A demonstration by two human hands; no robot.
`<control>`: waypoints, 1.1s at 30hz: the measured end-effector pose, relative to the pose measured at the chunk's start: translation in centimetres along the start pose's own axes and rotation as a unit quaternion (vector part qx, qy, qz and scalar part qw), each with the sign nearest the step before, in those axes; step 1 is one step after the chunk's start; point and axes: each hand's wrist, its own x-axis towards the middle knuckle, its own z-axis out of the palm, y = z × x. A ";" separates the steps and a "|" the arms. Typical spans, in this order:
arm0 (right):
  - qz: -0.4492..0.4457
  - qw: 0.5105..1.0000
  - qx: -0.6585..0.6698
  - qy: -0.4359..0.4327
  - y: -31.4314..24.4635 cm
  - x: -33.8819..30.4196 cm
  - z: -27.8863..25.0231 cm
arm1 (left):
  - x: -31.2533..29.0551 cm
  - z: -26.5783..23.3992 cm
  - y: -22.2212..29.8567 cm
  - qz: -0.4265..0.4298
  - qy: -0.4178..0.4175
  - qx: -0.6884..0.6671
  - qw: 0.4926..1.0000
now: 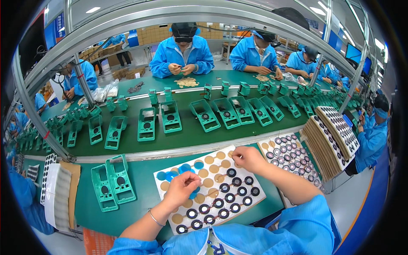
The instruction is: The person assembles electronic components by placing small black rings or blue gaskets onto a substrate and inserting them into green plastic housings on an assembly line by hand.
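On the bench in front of me lies a white sheet (245, 172) with rows of discs. Black ring-shaped discs with pale centres (218, 202) fill its near and right part, with thin leads between some. Tan round discs (208, 182) run through the middle and far side, and translucent blue discs (199, 164) cluster at the far left. My left hand (182, 189) is closed over the blue discs, thumb and fingertips together. At the sheet's far right corner, beside tan discs, my right hand (250, 160) is pinched. Whatever either holds is too small to make out.
Two green plastic housings (121, 178) lie left of the sheet. More housings (147, 124) line the conveyor ahead. At right are a tray of round parts (290, 156) and stacked trays (325, 142); another stack (57, 197) stands left. Co-workers in blue (182, 53) sit opposite.
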 end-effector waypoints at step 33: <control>-0.285 0.952 0.097 -0.048 -11.1 1.2 5.4 | -2.0 -4.0 -1.9 -0.036 0.033 -0.237 0.970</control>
